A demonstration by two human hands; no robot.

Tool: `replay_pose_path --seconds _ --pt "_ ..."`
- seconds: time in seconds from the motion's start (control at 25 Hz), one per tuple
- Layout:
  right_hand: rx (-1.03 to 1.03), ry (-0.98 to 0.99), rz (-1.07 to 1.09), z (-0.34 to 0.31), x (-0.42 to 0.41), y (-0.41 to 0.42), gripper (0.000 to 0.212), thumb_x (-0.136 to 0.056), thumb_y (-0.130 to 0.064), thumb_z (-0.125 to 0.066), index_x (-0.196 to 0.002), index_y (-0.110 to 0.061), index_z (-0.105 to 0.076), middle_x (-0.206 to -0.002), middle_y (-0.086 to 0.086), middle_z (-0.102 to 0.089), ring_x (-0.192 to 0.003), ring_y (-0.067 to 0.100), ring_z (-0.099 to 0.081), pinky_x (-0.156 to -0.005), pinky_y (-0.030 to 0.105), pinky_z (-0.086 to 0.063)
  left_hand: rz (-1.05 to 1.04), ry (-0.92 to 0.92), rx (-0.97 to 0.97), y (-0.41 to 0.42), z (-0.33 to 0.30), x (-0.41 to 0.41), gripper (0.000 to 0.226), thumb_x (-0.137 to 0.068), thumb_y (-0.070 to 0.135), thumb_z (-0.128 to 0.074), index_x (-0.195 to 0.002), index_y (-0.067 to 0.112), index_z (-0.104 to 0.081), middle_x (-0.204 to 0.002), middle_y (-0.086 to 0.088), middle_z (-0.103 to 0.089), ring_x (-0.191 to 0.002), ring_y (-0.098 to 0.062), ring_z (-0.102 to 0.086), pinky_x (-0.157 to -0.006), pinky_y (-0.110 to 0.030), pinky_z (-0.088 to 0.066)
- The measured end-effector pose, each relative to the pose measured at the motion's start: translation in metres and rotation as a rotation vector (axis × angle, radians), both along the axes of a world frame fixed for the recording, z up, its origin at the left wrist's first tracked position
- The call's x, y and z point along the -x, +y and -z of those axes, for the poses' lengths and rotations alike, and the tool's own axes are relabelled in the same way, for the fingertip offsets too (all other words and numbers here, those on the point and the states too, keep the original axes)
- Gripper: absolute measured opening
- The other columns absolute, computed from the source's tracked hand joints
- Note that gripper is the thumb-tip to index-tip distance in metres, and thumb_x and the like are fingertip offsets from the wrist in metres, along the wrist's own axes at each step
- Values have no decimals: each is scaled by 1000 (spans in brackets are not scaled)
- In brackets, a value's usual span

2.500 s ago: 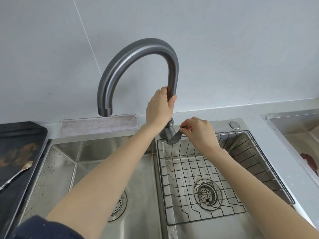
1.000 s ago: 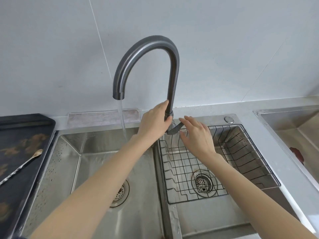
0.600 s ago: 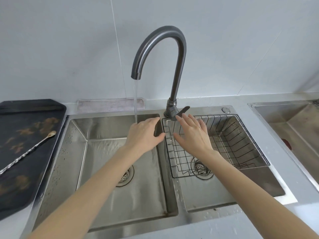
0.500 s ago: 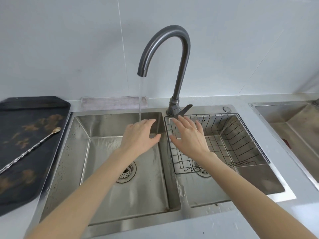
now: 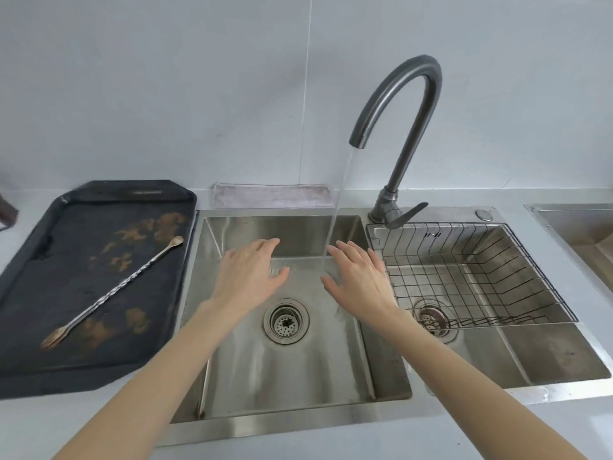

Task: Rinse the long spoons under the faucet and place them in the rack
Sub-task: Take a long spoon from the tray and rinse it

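Note:
A long twisted metal spoon (image 5: 112, 292), with a bowl at one end and a small fork at the other, lies slantwise on a stained black tray (image 5: 49, 363) left of the sink. The dark curved faucet (image 5: 403, 104) runs a thin stream into the left basin (image 5: 298, 376). A black wire rack (image 5: 517, 260) sits in the right basin and holds nothing. My left hand (image 5: 247, 277) and my right hand (image 5: 360, 282) hover over the left basin, palms down, fingers spread, holding nothing. The stream falls just left of my right hand's fingertips.
A grey cloth strip (image 5: 272, 195) lies along the wall behind the left basin. The faucet lever (image 5: 406, 215) points right. A second steel sink (image 5: 583, 234) shows at the far right edge. Grey counter surrounds the basins.
Both hands left the faucet neck and lever and pulled back over the left basin. Water started running. My view swung left and back, bringing the tray and whole spoon into sight.

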State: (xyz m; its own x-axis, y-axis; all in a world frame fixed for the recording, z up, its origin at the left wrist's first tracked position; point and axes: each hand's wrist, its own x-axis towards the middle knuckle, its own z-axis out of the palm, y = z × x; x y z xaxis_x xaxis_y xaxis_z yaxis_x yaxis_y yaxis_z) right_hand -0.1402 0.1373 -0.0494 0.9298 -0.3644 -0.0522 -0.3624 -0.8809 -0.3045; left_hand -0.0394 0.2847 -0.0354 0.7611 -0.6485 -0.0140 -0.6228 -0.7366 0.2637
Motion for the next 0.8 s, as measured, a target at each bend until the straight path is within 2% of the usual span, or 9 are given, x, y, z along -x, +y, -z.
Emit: replay_pose_path --seconds 0.16,0.32,0.56,0.8 --pt "-16 1 -52 4 -27 35 55 -92 -36 -45 -142 -20 -28 -152 1 -30 -144 17 -20 -119 37 -9 -38 -13 -10 35 2 -26 56 -91 39 -44 -140 17 -33 -144 -3 -45 -126 -22 -49 -102 -36 -37" --pt "-38 -10 -97 6 -57 67 52 -92 -32 -47 -140 -18 -33 -147 1 -39 -138 18 -32 -118 36 -12 -84 -16 -20 65 6 -51 54 -91 38 -44 -140 17 -34 -142 -2 -47 -126 -22 -48 -99 -36 -40" --pt "-53 12 -174 18 -102 107 49 -92 -30 -45 -138 -17 -36 -144 0 -42 -133 19 -37 -117 34 -16 -151 18 -38 102 16 -84 47 -91 35 -45 -133 14 -41 -136 -8 -51 -118 -26 -53 -92 -39 -45" --pt "-67 25 -245 33 -145 145 42 -93 -23 -44 -134 -16 -42 -138 3 -48 -128 21 -43 -112 30 -22 -241 103 -62 139 38 -118 51 -91 34 -47 -139 18 -35 -137 -7 -51 -117 -28 -55 -94 -41 -46"
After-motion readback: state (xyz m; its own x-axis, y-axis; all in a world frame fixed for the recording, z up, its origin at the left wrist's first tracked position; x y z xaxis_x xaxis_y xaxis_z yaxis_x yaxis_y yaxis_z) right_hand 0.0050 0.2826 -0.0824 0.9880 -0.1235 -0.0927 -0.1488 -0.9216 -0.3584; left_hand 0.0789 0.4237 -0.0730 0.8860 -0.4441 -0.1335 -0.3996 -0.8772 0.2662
